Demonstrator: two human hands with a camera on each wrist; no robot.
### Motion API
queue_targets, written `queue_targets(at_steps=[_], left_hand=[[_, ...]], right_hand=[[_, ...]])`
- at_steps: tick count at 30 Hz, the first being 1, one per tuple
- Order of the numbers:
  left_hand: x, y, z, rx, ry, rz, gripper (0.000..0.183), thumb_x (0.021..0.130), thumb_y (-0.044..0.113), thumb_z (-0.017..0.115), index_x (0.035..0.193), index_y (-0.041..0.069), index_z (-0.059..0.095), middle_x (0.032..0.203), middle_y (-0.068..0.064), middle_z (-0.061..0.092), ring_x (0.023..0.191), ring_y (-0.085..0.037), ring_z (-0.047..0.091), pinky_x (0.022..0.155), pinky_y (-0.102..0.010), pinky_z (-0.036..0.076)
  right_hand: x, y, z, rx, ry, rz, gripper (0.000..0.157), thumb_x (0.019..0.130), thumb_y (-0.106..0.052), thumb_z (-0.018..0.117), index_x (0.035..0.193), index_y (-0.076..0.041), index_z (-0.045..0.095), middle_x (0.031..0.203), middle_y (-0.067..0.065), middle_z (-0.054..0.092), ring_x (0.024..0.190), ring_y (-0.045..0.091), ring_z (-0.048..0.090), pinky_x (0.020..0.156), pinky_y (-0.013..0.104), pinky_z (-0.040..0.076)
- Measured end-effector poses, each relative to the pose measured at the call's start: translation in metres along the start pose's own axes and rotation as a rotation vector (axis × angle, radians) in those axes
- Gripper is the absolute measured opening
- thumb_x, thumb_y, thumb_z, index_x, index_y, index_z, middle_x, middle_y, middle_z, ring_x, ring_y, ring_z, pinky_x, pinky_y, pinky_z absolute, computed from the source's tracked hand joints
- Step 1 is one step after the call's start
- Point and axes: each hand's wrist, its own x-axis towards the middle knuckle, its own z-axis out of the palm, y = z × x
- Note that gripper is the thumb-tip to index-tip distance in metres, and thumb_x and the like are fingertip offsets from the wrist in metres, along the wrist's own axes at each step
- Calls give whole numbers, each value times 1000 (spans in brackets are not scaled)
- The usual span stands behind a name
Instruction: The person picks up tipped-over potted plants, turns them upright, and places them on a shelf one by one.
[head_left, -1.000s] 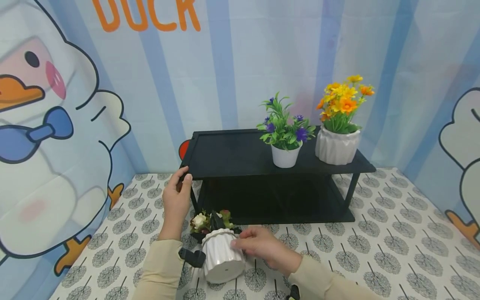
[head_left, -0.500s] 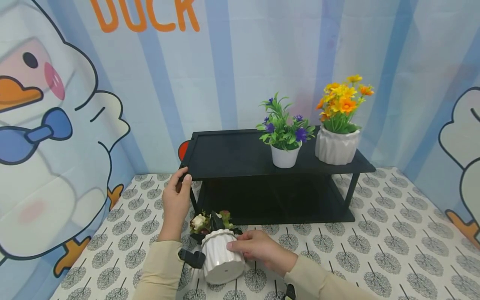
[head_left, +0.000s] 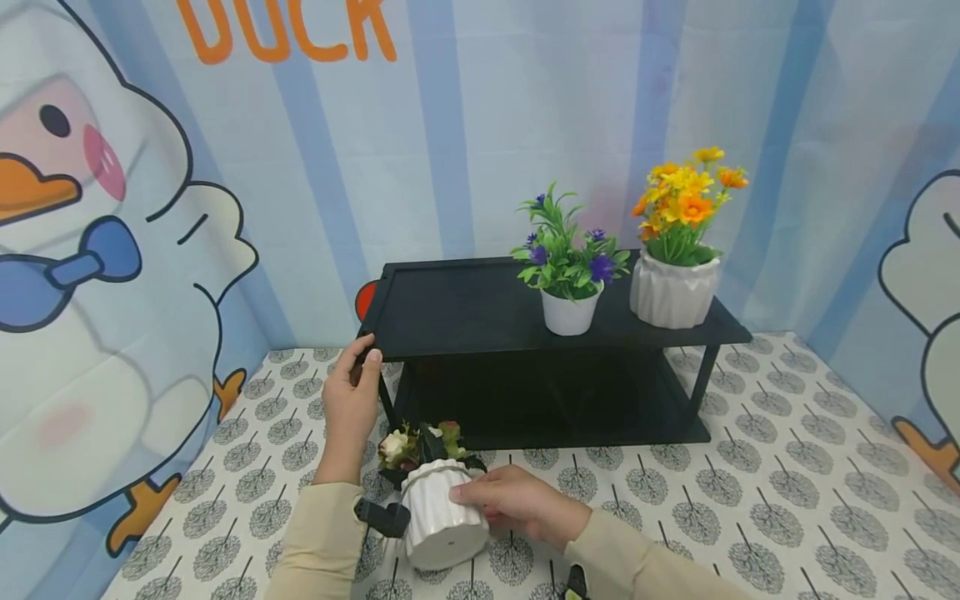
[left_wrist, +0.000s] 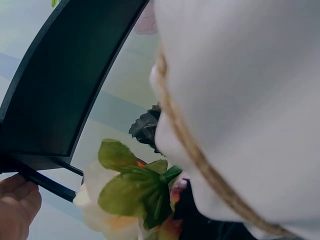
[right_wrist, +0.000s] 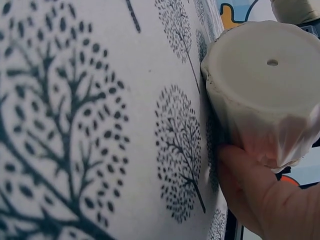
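A white fluted flowerpot (head_left: 442, 517) lies tipped on the patterned cloth, its base with a small hole toward me. Twine circles its rim, as the left wrist view shows, and cream and dark red flowers (head_left: 396, 447) spread beyond it. My right hand (head_left: 528, 504) holds the pot's right side, thumb on the near face and the other fingers partly hidden. At the left front corner of a black two-tier shelf (head_left: 457, 308), my left hand (head_left: 351, 408) grips the edge with fingers and thumb. In the left wrist view its fingers (left_wrist: 22, 197) meet the shelf's leg.
On the upper tier stand a small white pot with a purple-flowered plant (head_left: 572, 312) and, to its right, a ribbed white pot with yellow-orange flowers (head_left: 675, 292). The lower tier (head_left: 540, 400) lies beneath. A printed duck curtain (head_left: 502, 125) hangs behind the shelf.
My right hand has shifted slightly left, its thumb now farther over the pot's near side. The pot and my left hand stay nearly in place.
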Motion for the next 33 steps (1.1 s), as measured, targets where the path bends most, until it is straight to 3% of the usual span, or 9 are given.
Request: queue_targets(at_steps=[9,15,33], left_hand=[[1,-2,0,-1,3,13,43,95,43,47,132,20,51,138,-9,46,112,-23,53,79,-35,43],[0,-3,0,-15,-3,8,43,95,41,47,133,21,51,140,-8,44,115,-24,52,79,-36,42],[-1,-2,-1,-19,-9,14,42,96,39,48,133,20,51,140,-10,42,120,-26,50,93,-43,44]], right_hand=[[3,0,-1,26,-10,20,37,83,-24,66,101,9,64,78,1,67,71,8,63,76,32,54],[4,1,-3,54,-32,25,40,83,-22,67,104,11,63,87,7,69,78,14,66,79,35,53],[3,8,-7,152,-37,-11,43,79,-16,67,109,14,57,89,11,68,81,18,67,79,38,54]])
